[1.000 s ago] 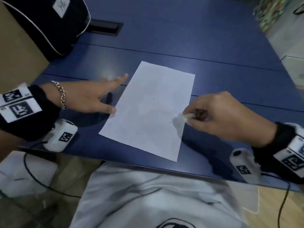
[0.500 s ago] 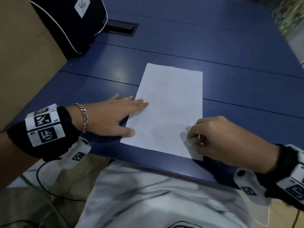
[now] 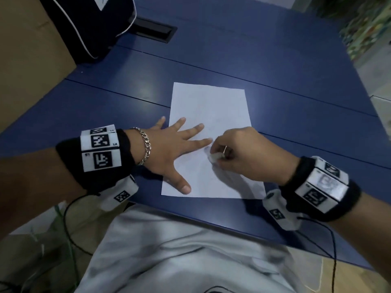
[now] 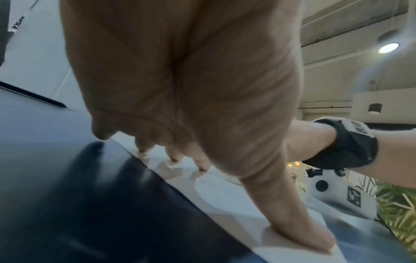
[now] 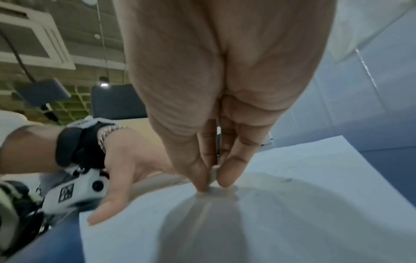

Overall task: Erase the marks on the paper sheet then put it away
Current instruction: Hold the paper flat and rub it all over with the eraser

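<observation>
Erasing step: my left hand [image 3: 169, 151] lies flat pinning the paper sheet [image 3: 211, 106], right hand [image 3: 243, 153] fingers pinch the eraser [image 3: 213, 157] on it; next, rub the faint marks.

We note that the paper sheet [image 3: 208, 115] is thin, matt white paper, lying smooth and flat. The table [image 3: 275, 66] beneath it has a smooth blue finish with a faint sheen where light reflects. The eraser [image 3: 214, 157] appears as a small white matt block. The bracelet [image 3: 146, 145] is polished metal chain. The wrist bands [image 3: 69, 157] look like black cloth.
</observation>
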### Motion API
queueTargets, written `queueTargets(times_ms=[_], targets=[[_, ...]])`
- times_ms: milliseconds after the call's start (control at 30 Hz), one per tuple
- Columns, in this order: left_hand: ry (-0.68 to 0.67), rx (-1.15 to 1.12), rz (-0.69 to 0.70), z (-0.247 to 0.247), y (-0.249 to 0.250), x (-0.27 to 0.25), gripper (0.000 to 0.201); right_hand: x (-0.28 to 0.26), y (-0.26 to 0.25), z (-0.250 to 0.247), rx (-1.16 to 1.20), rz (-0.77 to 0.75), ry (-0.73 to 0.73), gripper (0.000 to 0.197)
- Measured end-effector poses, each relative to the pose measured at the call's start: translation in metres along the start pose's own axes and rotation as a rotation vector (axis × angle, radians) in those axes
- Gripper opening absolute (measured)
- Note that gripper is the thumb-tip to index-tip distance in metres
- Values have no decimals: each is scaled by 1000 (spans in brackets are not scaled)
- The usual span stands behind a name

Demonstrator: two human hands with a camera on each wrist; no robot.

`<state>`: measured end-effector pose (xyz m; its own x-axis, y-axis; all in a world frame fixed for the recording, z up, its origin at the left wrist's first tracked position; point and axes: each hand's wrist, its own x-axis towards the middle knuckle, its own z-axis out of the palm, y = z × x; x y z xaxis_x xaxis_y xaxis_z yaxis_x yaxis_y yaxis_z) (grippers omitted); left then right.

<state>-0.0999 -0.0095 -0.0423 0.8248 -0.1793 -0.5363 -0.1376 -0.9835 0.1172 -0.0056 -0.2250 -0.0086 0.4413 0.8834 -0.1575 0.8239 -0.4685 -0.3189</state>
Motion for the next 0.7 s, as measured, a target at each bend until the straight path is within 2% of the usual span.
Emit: queueTargets(times_ms=[67,167,233,367,433,533,567,633,700], targets=[[-15,22,-40,-1,0,2,136,0,-3,3,-29,-22,6,9],[-32,36,-72,-2,2,2,137,-15,-21,7,-65,-171,-168,11],[-33,42,-81,-3,3,1,138,-15,-22,4,-109,-192,-232,10],[-34,42,-83,-3,2,1,139,4,3,-6,-121,-25,-14,11],[-41,34,-85,-3,3,1,138,-2,-4,-2,-120,-72,-48,11],[-49,32,-85,-5,3,-1,138,-19,-23,2,-99,-179,-226,9],[-48,30,-80,-5,3,0,138,-18,-20,0,-117,-156,-224,8],[-36,15,-60,-3,1,1,141,-9,-4,-7,-130,-62,-117,6],[-7,-56,-35,-3,-3,-2,150,-7,11,-13,-110,35,-41,15]])
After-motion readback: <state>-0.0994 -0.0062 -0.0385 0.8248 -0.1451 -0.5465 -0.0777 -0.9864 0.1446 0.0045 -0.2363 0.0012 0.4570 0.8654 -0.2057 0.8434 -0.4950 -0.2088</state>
